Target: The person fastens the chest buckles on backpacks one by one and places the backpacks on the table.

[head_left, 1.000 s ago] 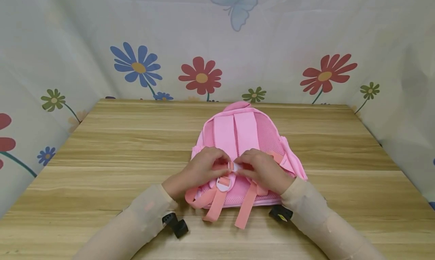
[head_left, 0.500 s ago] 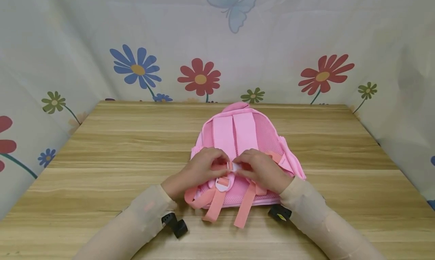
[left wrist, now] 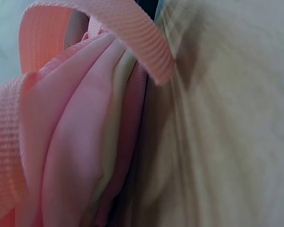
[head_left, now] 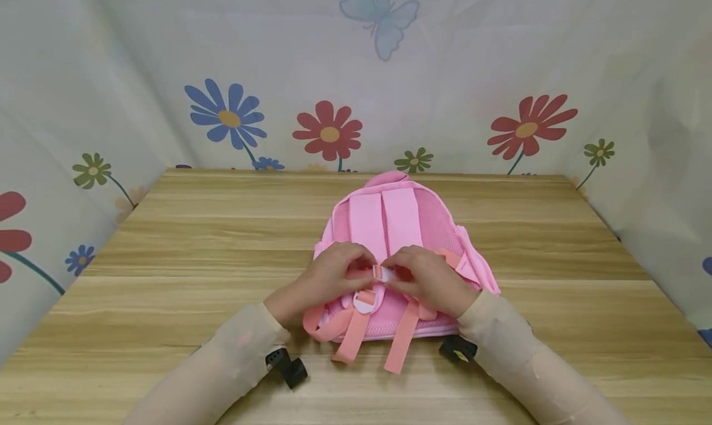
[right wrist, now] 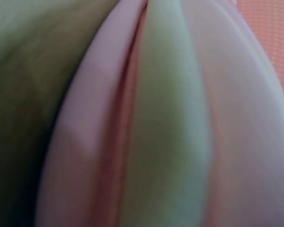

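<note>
A pink backpack (head_left: 400,212) lies on the table with its shoulder straps facing up and its top handle toward the back wall. Over its lower middle, my left hand (head_left: 338,270) and right hand (head_left: 431,277) meet at a small white buckle (head_left: 382,273) threaded with coral webbing. The left thumb and fingers pinch its left end; the right ones pinch its right end. Just below the left fingers sits a second white strap adjuster (head_left: 364,300). In the left wrist view a coral strap (left wrist: 132,33) loops past the bag's pink side. The right wrist view shows blurred pink and pale fabric folds (right wrist: 170,118).
The wood-grain table (head_left: 194,239) extends around the bag to a flower-printed curtain (head_left: 445,104) at the back and sides. Two coral strap ends (head_left: 402,345) hang over the bag's front edge. A black wrist camera (head_left: 288,368) sits under the left sleeve.
The hands stay at the buckle with almost no movement, and the backpack keeps its place. The head view has shifted very slightly.
</note>
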### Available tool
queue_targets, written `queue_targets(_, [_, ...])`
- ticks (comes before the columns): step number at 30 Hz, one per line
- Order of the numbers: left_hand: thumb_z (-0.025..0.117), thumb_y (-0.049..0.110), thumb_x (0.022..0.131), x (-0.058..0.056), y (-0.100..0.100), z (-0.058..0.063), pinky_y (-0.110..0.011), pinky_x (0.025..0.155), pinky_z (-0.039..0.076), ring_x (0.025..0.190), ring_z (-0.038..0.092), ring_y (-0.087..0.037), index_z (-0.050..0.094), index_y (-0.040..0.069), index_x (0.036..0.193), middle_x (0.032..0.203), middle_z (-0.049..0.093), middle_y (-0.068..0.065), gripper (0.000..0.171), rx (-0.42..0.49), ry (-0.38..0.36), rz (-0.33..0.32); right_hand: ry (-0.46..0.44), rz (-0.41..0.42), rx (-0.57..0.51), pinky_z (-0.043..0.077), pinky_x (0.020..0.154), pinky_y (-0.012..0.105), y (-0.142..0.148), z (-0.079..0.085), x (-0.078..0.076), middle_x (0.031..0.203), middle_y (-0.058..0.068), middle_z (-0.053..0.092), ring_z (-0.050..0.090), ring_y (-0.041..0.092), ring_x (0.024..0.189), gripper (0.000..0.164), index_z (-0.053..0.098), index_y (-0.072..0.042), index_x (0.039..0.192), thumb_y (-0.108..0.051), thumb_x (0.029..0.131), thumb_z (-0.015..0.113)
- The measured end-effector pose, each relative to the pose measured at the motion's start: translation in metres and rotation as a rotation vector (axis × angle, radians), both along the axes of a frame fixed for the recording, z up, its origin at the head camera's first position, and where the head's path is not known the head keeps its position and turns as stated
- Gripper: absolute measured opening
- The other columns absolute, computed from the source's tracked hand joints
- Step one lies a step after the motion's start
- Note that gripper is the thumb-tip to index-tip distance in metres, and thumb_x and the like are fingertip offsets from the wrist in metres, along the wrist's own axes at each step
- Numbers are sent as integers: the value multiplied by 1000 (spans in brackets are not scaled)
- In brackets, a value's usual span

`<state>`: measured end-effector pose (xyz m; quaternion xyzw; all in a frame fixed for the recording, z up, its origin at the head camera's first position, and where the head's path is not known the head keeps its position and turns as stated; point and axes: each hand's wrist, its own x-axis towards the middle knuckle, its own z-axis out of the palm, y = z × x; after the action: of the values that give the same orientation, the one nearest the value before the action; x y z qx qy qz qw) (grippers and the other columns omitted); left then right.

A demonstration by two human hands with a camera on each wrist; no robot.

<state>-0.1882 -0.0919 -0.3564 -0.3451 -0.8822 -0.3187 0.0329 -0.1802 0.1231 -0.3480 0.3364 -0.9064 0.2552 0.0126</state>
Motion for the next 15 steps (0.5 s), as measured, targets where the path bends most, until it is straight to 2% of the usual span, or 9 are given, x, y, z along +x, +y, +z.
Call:
queue_targets(4, [74,22,84,0,-1,2,-29,83,50,88,58,-13,67,10,100,95,67,-1,21,-2,-20,19,6,7,-5,50,82,31,1,-1,-1,96,-2,68,55,11,86,21,70,-12,106,-16,85,73])
queue_targets(10, [73,23,85,0,-1,5,-32,87,51,93,59,-15,66,10,103,99,67,-2,23,-38,4,57,8,7,-16,51,84,32,3,1,0,98,-1,68,56,13,88,21,70,-11,106,-16,86,71])
queue_targets(15, [74,25,85,-1,-1,13,-36,89,51,97,59,-18,66,8,107,103,68,-3,29,-77,28,84,28,2,-16,53,89,36,6,5,2,105,2,68,60,17,98,23,69,-10,110,-17,88,70])
